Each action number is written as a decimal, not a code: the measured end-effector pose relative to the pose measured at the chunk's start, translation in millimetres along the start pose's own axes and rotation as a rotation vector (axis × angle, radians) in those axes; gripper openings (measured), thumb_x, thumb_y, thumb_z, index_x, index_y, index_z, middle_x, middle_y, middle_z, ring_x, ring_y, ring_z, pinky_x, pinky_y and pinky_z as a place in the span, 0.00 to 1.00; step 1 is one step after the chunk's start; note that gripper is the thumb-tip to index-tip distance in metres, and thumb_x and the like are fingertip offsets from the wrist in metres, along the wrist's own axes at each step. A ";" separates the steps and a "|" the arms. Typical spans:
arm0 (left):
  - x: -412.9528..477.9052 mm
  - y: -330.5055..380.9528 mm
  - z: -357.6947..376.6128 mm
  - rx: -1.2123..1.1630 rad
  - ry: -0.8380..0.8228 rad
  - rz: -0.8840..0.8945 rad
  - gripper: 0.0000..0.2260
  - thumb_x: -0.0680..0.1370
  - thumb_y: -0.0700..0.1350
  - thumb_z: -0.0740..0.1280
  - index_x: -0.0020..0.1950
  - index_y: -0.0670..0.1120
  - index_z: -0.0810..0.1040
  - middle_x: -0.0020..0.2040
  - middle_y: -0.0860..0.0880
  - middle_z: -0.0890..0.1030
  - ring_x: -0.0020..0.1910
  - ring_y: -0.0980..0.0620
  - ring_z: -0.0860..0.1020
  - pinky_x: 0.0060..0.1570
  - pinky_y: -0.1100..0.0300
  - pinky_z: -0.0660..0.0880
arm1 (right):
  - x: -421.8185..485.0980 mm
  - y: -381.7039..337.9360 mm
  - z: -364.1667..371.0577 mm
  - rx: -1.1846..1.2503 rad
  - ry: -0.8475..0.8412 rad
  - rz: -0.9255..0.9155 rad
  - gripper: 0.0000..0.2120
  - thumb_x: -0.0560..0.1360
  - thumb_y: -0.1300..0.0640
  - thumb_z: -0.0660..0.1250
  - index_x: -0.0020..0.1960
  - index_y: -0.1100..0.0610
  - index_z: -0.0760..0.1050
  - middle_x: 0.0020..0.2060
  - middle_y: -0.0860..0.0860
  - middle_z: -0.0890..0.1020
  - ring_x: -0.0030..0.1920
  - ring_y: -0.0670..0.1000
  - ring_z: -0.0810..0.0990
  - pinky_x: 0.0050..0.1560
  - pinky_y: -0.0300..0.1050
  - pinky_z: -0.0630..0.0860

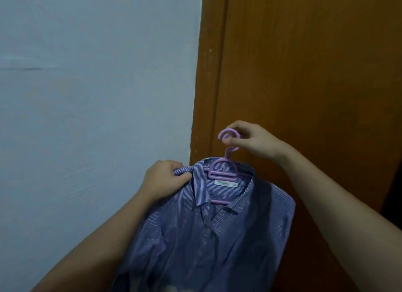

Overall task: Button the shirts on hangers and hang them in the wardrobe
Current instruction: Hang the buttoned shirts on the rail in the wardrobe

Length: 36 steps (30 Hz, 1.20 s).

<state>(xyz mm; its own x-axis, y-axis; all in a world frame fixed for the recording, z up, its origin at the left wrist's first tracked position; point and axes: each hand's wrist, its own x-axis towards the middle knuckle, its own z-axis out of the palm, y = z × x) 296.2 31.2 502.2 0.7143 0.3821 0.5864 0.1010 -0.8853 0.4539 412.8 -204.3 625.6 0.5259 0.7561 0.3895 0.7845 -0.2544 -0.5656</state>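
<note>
Fingers [233, 142] of right hand [254, 142] pinch purple hanger [219, 172] by its hook [227, 134], striped shirt [206, 237] trailing below them; left hand [165, 178] grips shoulder fabric, lower-left of hook.

Ahead: pale wall [87, 96] closes off the left, brown wooden panel [304, 74] the right; they meet at a vertical wooden strip [208, 85]. I note free air above the hanger [221, 175] hook and outside both forearms. Shirt [206, 248] fills the lower middle, below left hand [165, 178] and right hand [254, 141]. Dark gap [393, 209] at far right edge; depth cannot be told.
</note>
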 end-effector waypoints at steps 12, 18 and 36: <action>60.7 52.0 -5.3 -0.257 -0.212 0.256 0.24 0.65 0.70 0.65 0.60 0.74 0.68 0.67 0.56 0.76 0.69 0.49 0.72 0.71 0.39 0.65 | -8.2 -16.5 -74.2 -0.390 0.048 0.162 0.08 0.82 0.54 0.64 0.48 0.58 0.74 0.39 0.49 0.77 0.38 0.48 0.78 0.36 0.40 0.71; 52.8 111.7 13.5 -0.154 -0.335 0.368 0.38 0.65 0.76 0.63 0.72 0.64 0.66 0.72 0.57 0.72 0.72 0.51 0.68 0.73 0.39 0.61 | -28.2 1.0 -100.5 -0.397 0.102 0.196 0.08 0.81 0.55 0.65 0.49 0.59 0.77 0.40 0.54 0.78 0.37 0.49 0.76 0.38 0.43 0.71; 58.6 232.5 92.3 -0.636 -0.292 0.466 0.18 0.72 0.57 0.76 0.31 0.49 0.73 0.28 0.56 0.74 0.31 0.55 0.70 0.34 0.56 0.64 | -208.2 14.8 -202.9 -0.298 0.260 0.624 0.24 0.68 0.41 0.75 0.61 0.48 0.77 0.55 0.50 0.80 0.54 0.50 0.80 0.50 0.44 0.76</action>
<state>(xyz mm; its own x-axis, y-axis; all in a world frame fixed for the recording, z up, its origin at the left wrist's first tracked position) 425.5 -176.7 580.2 0.7453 -0.1470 0.6503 -0.5959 -0.5844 0.5508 381.5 -487.8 683.6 0.9353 0.2591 0.2408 0.3505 -0.7712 -0.5315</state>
